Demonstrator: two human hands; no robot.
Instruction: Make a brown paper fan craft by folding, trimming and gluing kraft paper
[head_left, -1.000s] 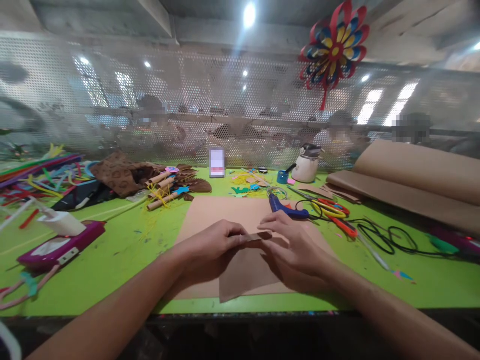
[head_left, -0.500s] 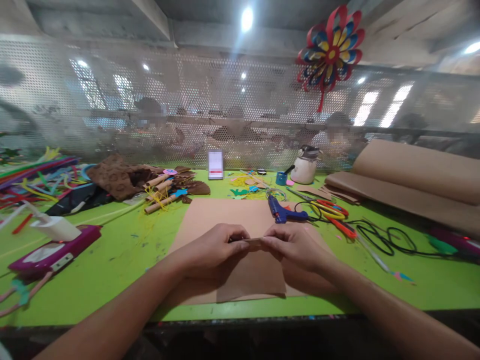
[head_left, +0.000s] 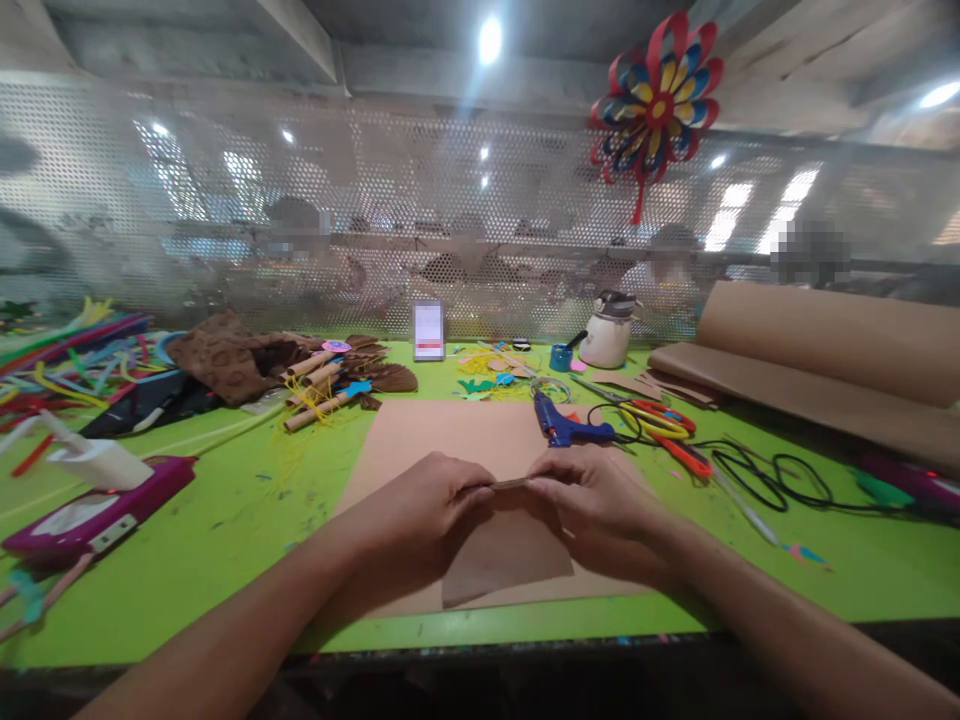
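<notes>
You have the small brown paper at lower center of the frame, its narrow folded top edge pinched at both ends between the thumb and fingers of your left hand and right hand. The rest hangs below the grip, above the larger tan sheet. Just beyond your right fingers sits the blue glue gun. Green tabletop shows left of the tan sheet, and its front edge crosses beneath your forearms.
</notes>
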